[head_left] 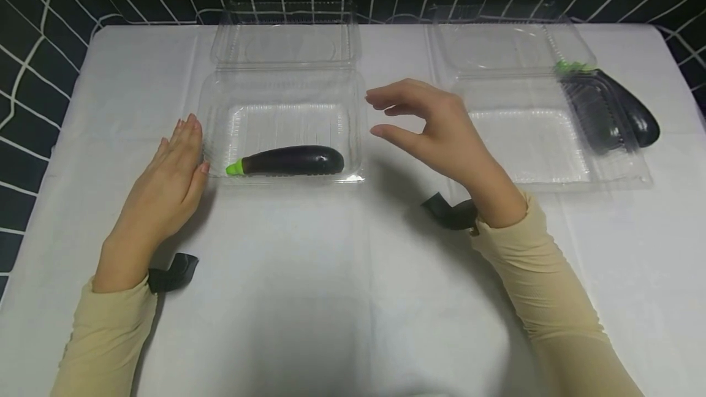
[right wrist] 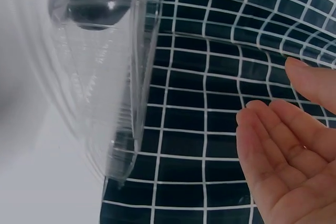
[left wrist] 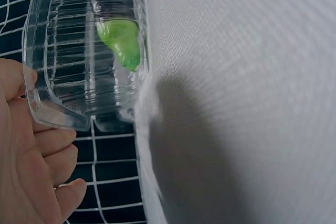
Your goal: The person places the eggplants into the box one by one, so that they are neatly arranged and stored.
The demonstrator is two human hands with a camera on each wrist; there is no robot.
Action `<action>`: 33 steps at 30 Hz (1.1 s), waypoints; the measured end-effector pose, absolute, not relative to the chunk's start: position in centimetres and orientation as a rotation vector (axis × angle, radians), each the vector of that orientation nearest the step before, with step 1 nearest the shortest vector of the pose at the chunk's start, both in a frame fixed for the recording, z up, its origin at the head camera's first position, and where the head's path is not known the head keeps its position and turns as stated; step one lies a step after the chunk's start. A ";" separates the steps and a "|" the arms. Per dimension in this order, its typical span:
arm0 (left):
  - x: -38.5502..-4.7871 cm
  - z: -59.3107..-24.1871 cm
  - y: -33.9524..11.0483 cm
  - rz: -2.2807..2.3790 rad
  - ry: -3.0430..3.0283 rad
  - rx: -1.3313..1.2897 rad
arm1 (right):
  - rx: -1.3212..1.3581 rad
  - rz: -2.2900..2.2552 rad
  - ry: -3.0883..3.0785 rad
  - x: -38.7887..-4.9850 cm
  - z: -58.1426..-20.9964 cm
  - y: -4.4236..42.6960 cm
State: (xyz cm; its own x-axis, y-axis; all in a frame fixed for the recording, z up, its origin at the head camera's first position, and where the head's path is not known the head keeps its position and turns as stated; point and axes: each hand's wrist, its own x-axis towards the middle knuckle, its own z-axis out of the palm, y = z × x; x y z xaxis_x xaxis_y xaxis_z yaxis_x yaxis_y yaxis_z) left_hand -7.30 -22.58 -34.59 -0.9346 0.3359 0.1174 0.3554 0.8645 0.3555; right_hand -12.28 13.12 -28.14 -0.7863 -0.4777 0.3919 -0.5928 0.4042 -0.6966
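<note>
Two eggplants [head_left: 295, 160]: one lying in the left clamshell container [head_left: 276, 124], along its near wall; one at the right side of the right clamshell container [head_left: 524, 139], partly seen through clear plastic, inside or outside hard to tell.
Left stem cap [head_left: 235, 168]: bright green, pointing left; long axis running sideways, nearly parallel to the near rim.
Right stem cap [head_left: 573, 67]: green, towards the far side; long axis slanting from far left to near right.
Lids, two: left lid [head_left: 284, 45] and right lid [head_left: 491, 45], both folded back.
Left hand [head_left: 165, 195]: fingers straight and together, just beside the left container; contact hard to tell.
Right hand [head_left: 430, 121]: thumb spread from slightly bent fingers, near that container's right edge.
Surface [head_left: 287, 323]: white, beneath both containers.
</note>
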 end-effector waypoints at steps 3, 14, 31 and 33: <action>-7.3 -34.6 -22.6 -0.586 -2.984 -0.552 | 0.976 1.354 -2.497 -12.3 -28.0 13.3; -7.4 -34.8 -22.5 -0.583 -2.992 -0.535 | 1.015 1.387 -2.441 -12.3 -27.7 13.5; -7.3 -34.7 -22.5 -0.570 -2.987 -0.535 | 1.004 1.418 -2.447 -12.6 -27.7 13.8; -7.3 -34.7 -22.5 -0.568 -2.986 -0.531 | 1.008 1.417 -2.442 -12.6 -27.7 13.8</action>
